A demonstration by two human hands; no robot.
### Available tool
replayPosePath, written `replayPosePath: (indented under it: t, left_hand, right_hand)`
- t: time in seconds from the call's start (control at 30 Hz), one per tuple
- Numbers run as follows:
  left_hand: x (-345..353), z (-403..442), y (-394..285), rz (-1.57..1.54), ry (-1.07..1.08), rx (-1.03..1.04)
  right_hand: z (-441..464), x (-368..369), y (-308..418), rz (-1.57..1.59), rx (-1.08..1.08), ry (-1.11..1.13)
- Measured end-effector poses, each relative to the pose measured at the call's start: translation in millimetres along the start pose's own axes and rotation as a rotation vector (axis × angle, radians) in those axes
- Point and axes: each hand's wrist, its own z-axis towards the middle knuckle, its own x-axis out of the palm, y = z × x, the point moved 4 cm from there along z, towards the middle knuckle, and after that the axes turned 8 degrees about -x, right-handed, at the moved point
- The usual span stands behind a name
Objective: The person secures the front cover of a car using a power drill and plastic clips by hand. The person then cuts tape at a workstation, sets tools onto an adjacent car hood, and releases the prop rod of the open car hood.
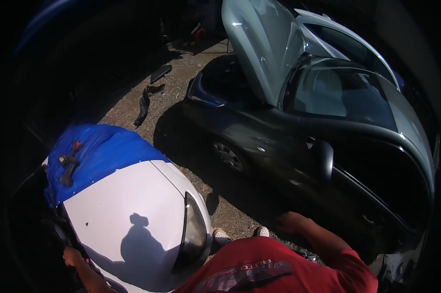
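Observation:
My left hand (73, 257) is at the dark front edge of a white car (123, 205), fingers curled against something black in the shade. What it grips there I cannot make out. Over the white hood lies a blue cover (108, 144), and a black-and-red power tool (69, 166) rests on it. The white car's headlight (193, 224) is between my two arms. My right hand (292, 222) hangs out to the right, near the side of a dark car (279, 151). Shadow hides its fingers, and nothing can be seen in it.
The dark car has its hood (254, 44) raised and a side mirror (323, 158) sticking out. Black car parts (143, 107) lie on the gravel (181, 68) beyond the white car. My shoes (222, 236) stand in the narrow gap between the cars.

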Motion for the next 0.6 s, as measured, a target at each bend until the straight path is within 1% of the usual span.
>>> replayPosePath:
  t: [0.03,0.17,0.23,0.3,0.33,0.37,0.43,0.47,0.5,0.53,0.57,0.6]
  left_hand:
    - [7.5,8.5,-3.9,-0.023,-0.129,0.013]
    - [-21.5,-1.0,-40.7,-0.016,-0.204,0.039]
    - [-33.7,-14.3,-54.7,-0.006,-0.242,0.048]
    - [-47.5,-31.4,-76.0,-0.089,-0.283,0.122]
    - [-58.3,-43.4,-84.9,-0.153,-0.245,0.162]
    - [-69.4,-57.8,-96.8,-0.217,-0.207,0.203]
    - [-122.0,-121.9,-112.2,-0.265,-0.181,0.272]
    - [-112.9,-123.3,-128.3,-0.285,-0.176,0.284]
    - [-133.4,-157.7,-136.5,-0.304,-0.165,0.315]
    - [-150.4,-196.1,-141.1,-0.346,-0.193,0.372]
    - [-162.4,-231.7,-146.9,-0.389,-0.155,0.434]
    - [-157.1,-257.7,-156.5,-0.408,-0.172,0.511]
  right_hand:
    - [-5.1,1.3,-1.2,-0.023,0.0,0.037]
    - [-26.8,4.7,-12.7,0.037,0.044,-0.032]
    - [-41.5,6.6,-25.9,0.15,0.095,-0.105]
    - [-48.4,27.0,-50.4,0.165,0.113,-0.135]
    - [-51.9,39.5,-62.3,0.182,0.131,-0.161]
    - [-56.0,52.3,-75.4,0.181,0.127,-0.162]
    - [-67.6,76.3,-99.4,0.196,0.136,-0.128]
    - [-84.9,76.7,-100.8,0.235,0.131,-0.175]
    - [-93.0,80.6,-106.5,0.235,0.095,-0.141]
    - [-94.5,103.4,-122.9,0.224,0.089,-0.152]
    - [-93.0,119.8,-140.8,0.214,0.075,-0.162]
    - [-93.5,122.5,-151.2,0.193,0.04,-0.142]
